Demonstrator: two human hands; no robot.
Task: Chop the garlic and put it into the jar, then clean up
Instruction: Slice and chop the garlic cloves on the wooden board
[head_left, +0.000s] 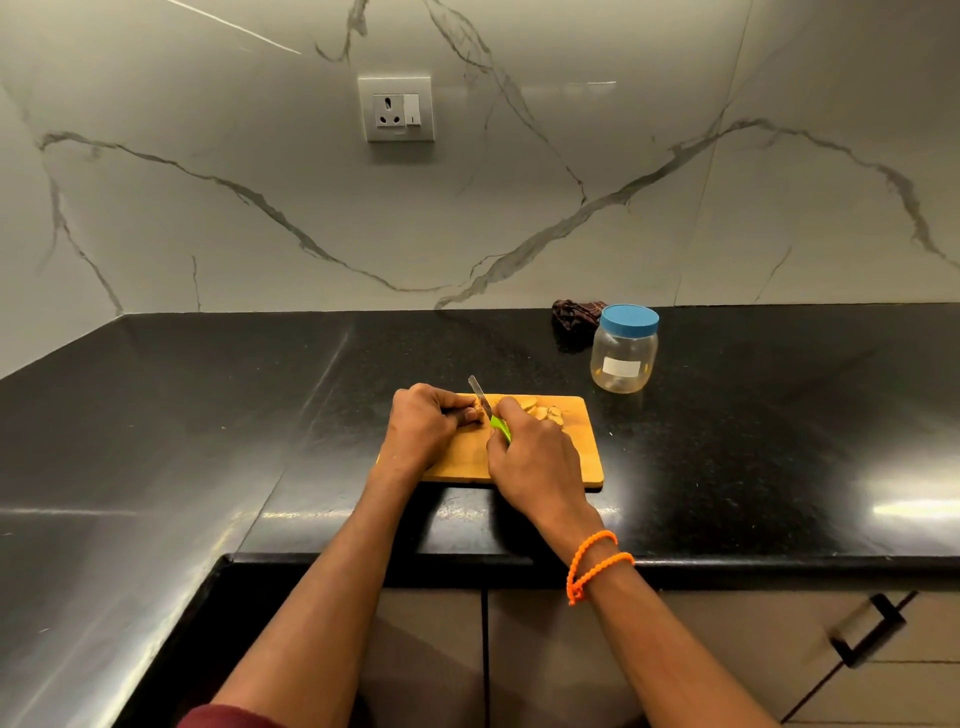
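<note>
Garlic (470, 414) on board (582, 467), pinched in left grip (423, 421); axis unclear. Right grip (530, 452) clasps knife (488, 410).

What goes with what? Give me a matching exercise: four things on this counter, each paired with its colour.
Things:
1. Jar lid
2. Knife handle
3. Cutting board
4. Bracelet

Colours:
A. Orange
B. Blue
C. Light brown wood
D. Bright green

Pairs: 1-B, 2-D, 3-C, 4-A
</note>
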